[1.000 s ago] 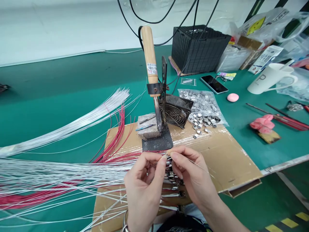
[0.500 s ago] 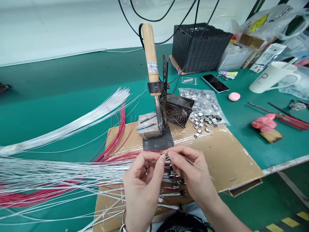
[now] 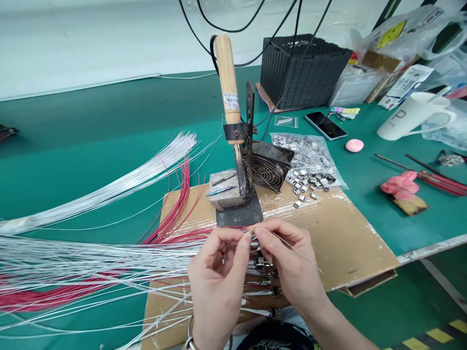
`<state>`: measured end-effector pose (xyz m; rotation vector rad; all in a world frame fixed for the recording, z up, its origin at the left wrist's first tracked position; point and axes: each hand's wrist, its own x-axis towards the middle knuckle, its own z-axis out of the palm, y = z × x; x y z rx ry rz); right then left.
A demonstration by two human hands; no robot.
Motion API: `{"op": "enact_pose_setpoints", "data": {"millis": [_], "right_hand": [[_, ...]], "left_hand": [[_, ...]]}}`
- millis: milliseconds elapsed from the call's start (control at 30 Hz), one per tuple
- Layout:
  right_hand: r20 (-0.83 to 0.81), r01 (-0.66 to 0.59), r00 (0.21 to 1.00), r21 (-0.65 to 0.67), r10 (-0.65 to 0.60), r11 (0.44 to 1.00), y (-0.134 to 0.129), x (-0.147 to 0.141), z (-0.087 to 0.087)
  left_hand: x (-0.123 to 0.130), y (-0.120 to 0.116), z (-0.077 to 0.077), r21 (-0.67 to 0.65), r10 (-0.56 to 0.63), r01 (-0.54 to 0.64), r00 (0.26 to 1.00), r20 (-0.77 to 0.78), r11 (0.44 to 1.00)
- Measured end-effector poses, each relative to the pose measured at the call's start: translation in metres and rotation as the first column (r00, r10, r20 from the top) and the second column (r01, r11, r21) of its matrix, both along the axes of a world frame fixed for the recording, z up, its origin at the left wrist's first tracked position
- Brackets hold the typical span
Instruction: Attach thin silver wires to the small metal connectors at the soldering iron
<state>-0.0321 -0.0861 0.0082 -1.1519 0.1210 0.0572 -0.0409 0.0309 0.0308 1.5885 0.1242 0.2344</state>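
My left hand [image 3: 221, 277] and my right hand [image 3: 292, 257] meet fingertip to fingertip over the cardboard [image 3: 328, 228], just in front of the soldering iron [image 3: 226, 78] on its stand. The right hand pinches a thin solder wire [image 3: 297, 250] that trails out to the right. Between the left thumb and forefinger something small is pinched, mostly hidden. White wires [image 3: 146, 257] run in from the left, under my left hand, to a row of small metal connectors [image 3: 275, 291] below my hands. Red wires [image 3: 175, 214] lie behind the left hand.
A grey block [image 3: 226, 197] and a round-grilled fan [image 3: 268, 170] stand by the iron. Behind are a bag of connectors [image 3: 306, 150] and a black crate [image 3: 299, 73]. To the right are a phone [image 3: 326, 125], a white mug [image 3: 404, 119] and pink sponge-like material [image 3: 399, 184].
My left hand has shifted very slightly to the right. Both hands keep their pinched pose.
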Motion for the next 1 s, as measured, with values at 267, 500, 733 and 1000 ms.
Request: {"op": "enact_pose_setpoints", "data": {"millis": [267,500,733,1000], "right_hand": [[-0.013,-0.012,1.0,-0.169,0.01,0.986,-0.007,-0.002,0.004],[0.047,0.045,0.998,-0.279,-0.033,0.959,-0.006,-0.004,0.004],[0.274,0.138,0.962,-0.397,-0.026,0.907,-0.014,-0.008,0.005],[0.31,0.116,0.95,-0.407,0.017,0.906,-0.016,-0.009,0.002]], "left_hand": [[0.002,0.005,-0.004,-0.043,0.002,-0.004,0.999,-0.035,0.999],[0.001,0.01,-0.01,-0.119,-0.048,0.037,0.995,-0.09,0.992],[0.002,0.014,-0.011,-0.154,-0.094,0.071,0.984,-0.149,0.986],[0.001,0.013,-0.007,-0.109,-0.112,0.094,0.979,-0.171,0.99]]}}
